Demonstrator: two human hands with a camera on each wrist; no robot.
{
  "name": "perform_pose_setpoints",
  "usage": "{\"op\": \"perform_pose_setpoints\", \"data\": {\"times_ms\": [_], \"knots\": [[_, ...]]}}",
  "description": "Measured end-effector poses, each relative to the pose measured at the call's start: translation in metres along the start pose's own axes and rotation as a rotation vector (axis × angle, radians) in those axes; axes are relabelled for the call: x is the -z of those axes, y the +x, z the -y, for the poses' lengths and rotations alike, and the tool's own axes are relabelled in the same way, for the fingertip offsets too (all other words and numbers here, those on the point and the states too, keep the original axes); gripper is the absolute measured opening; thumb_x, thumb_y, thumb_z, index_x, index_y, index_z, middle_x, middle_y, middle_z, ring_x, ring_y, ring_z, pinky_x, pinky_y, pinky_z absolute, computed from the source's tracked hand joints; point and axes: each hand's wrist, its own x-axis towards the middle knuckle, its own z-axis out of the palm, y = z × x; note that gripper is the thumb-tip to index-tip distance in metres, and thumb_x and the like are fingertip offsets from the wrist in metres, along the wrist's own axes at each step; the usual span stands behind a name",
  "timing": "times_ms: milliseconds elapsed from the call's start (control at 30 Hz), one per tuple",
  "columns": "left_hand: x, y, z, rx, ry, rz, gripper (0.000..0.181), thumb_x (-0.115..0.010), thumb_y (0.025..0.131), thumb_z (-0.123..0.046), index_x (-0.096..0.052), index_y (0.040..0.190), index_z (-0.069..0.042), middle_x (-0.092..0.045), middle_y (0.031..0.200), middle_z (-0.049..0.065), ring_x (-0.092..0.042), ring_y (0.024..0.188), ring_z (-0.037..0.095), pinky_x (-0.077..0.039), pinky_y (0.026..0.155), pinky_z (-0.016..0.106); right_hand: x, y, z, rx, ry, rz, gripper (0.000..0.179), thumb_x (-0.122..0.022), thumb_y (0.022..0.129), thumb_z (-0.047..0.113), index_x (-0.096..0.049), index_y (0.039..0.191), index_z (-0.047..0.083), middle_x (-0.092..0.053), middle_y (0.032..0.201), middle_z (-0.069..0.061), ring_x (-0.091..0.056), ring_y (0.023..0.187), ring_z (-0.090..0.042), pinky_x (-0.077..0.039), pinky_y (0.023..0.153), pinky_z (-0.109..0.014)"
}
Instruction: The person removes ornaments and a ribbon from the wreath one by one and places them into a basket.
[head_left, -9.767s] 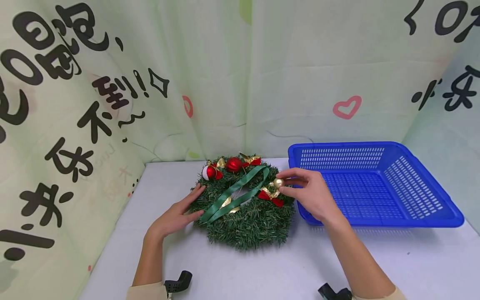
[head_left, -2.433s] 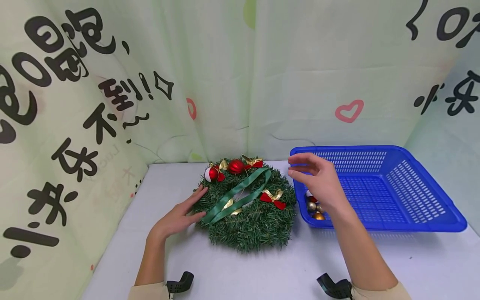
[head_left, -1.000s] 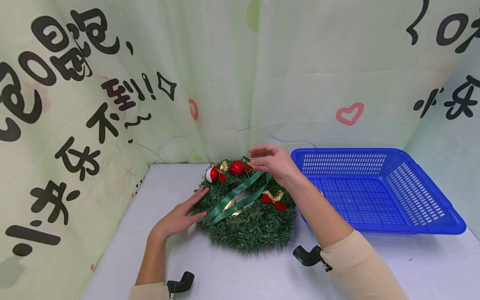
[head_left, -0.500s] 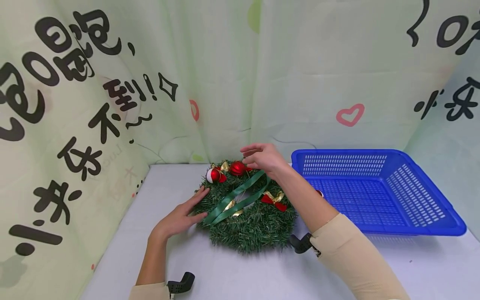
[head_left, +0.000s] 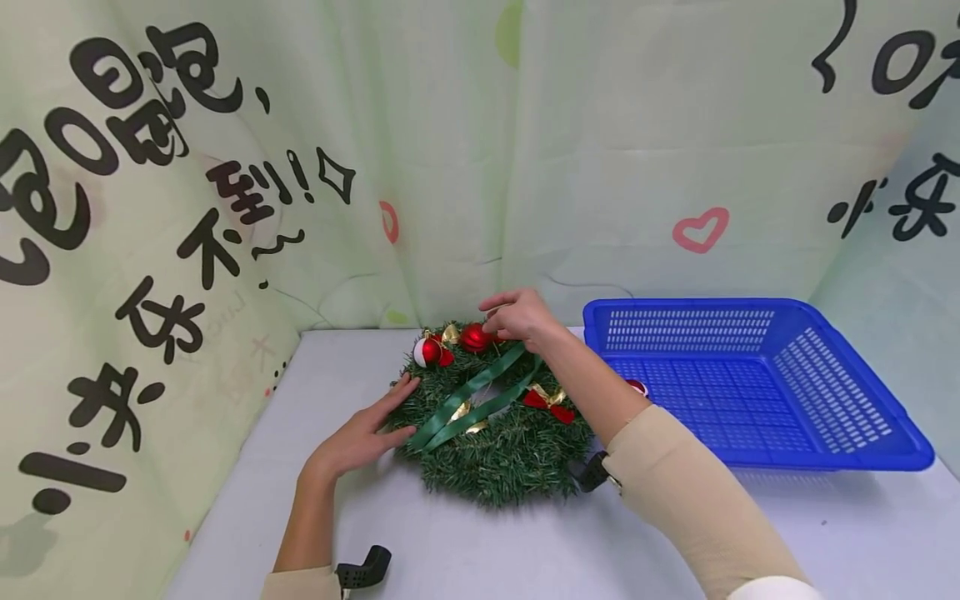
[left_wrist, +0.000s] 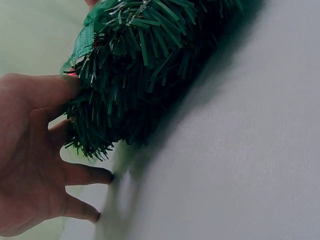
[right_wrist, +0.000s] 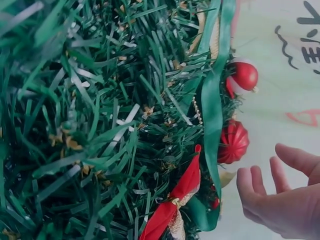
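Note:
A green wreath [head_left: 495, 467] lies on the white table, with a green ribbon [head_left: 474, 387] looped across it. My left hand [head_left: 360, 433] rests against its left side, fingers spread. In the left wrist view two fingertips [left_wrist: 105, 176] reach down to the table. At the wreath's far edge, my right hand [head_left: 523, 317] reaches beside a ridged red ball ornament [head_left: 475, 337]. The right wrist view shows the right fingers [right_wrist: 250, 192] bent and parted, just short of that ball. Left of it sit a red-and-white ball [head_left: 427, 352] and gold bow loops. A red-and-gold bow [head_left: 551, 404] is on the right side.
A blue plastic basket [head_left: 757, 458] stands right of the wreath. Inside its near left part a red-and-white ball [head_left: 637, 387] shows past my right forearm, which hides that corner. A printed curtain [head_left: 585, 208] hangs behind the table.
My right hand let go of a gold ball, which now lies in the basket with others, then moved left to the wreath's far edge by the red ball. The left hand stayed put.

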Motion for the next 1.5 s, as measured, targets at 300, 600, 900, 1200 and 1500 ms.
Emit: {"op": "perform_pose_setpoints", "data": {"times_ms": [300, 600, 900, 1200, 1500], "knots": [[0.0, 0.0, 0.0, 0.001, 0.002, -0.003, 0.076, -0.064, 0.105, -0.028, -0.022, 0.168, -0.027, -0.008, 0.177, -0.001, -0.011, 0.162, 0.035, -0.022, 0.125, 0.064, -0.004, 0.008, -0.003, -0.03, -0.018, -0.023, 0.042, -0.071, 0.093, 0.0, -0.069, 0.134, 0.009, -0.049, 0.156, -0.015, -0.058, 0.124, -0.034, -0.047, 0.111, -0.051], [0.0, -0.001, 0.001, 0.011, 0.005, -0.004, 0.076, -0.064, 0.105, -0.029, -0.022, 0.168, -0.028, -0.008, 0.177, -0.002, -0.012, 0.161, 0.036, -0.024, 0.125, 0.064, -0.009, 0.014, -0.004, -0.046, -0.023, -0.029, 0.041, -0.073, 0.091, -0.001, -0.07, 0.132, 0.008, -0.053, 0.152, -0.014, -0.064, 0.11, -0.031, -0.052, 0.107, -0.047], [0.0, -0.001, 0.003, 0.009, 0.003, -0.004, 0.076, -0.063, 0.105, -0.031, -0.021, 0.168, -0.03, -0.008, 0.177, -0.003, -0.011, 0.162, 0.035, -0.024, 0.125, 0.064, -0.016, 0.016, -0.005, -0.057, -0.077, -0.011, 0.043, -0.073, 0.092, 0.0, -0.067, 0.134, 0.006, -0.054, 0.149, -0.014, -0.057, 0.134, -0.037, -0.051, 0.11, -0.048], [0.0, -0.001, 0.001, -0.006, 0.006, -0.006, 0.074, -0.063, 0.105, -0.03, -0.024, 0.168, -0.028, -0.01, 0.177, -0.002, -0.012, 0.162, 0.033, -0.025, 0.125, 0.062, -0.017, 0.017, -0.006, -0.092, -0.145, -0.016, 0.046, -0.072, 0.093, 0.003, -0.067, 0.137, 0.013, -0.05, 0.155, -0.014, -0.059, 0.131, -0.045, -0.052, 0.109, -0.05], [0.0, -0.002, 0.002, -0.009, 0.01, -0.011, 0.074, -0.063, 0.105, -0.026, -0.024, 0.168, -0.028, -0.009, 0.177, -0.001, -0.013, 0.162, 0.034, -0.026, 0.125, 0.062, -0.02, 0.022, -0.009, -0.055, -0.177, -0.013, 0.05, -0.073, 0.091, -0.001, -0.066, 0.139, 0.01, -0.054, 0.151, -0.016, -0.062, 0.127, -0.042, -0.054, 0.106, -0.048]]}}
